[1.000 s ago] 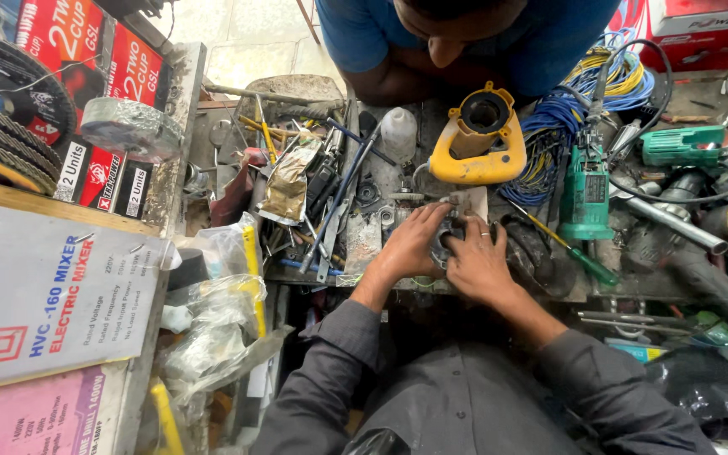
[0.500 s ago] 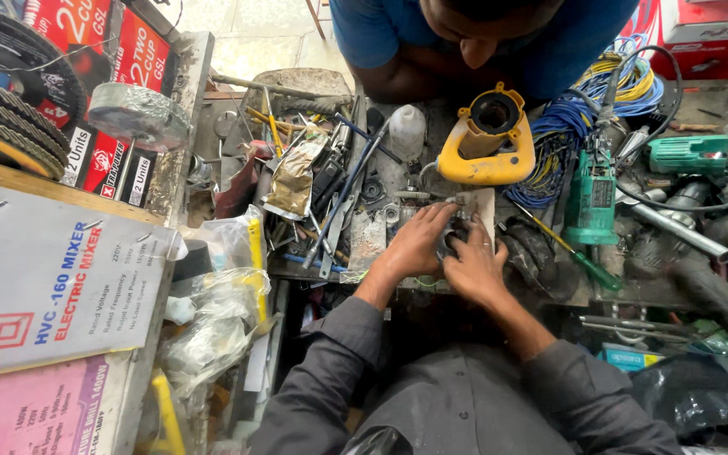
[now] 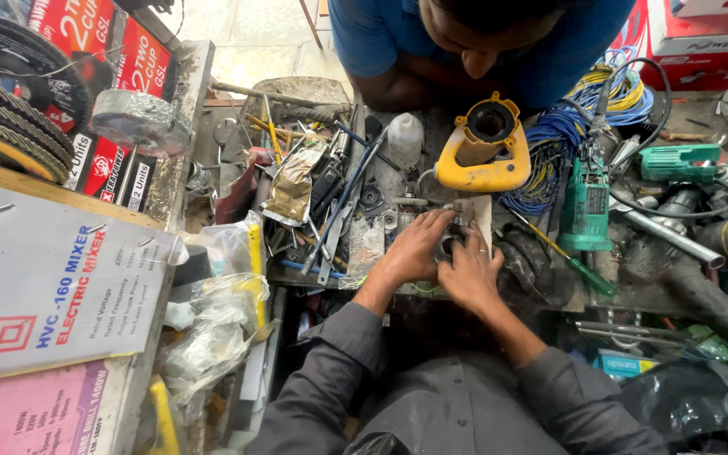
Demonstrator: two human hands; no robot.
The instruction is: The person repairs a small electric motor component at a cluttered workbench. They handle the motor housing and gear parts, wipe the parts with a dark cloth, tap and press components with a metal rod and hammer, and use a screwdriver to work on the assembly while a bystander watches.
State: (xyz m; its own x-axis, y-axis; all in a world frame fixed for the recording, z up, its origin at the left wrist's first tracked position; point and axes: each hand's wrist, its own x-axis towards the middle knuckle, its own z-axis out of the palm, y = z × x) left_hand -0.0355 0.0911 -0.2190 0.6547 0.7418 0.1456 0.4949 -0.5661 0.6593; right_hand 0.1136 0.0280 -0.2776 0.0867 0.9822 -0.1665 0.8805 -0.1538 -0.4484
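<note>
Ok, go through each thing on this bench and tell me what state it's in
Left hand: gripping the small dark metal part.
Right hand: gripping the same part.
Yellow housing: empty shell, lying open side up.
Green drill: lying flat, untouched.
Blue wire coil: bundled.
White bottle: capped.

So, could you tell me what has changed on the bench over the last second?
Very little. Both hands, left hand and right hand, stay pressed together on the small dark part; nothing was picked up or let go. The yellow housing and green tool lie as before.
</note>
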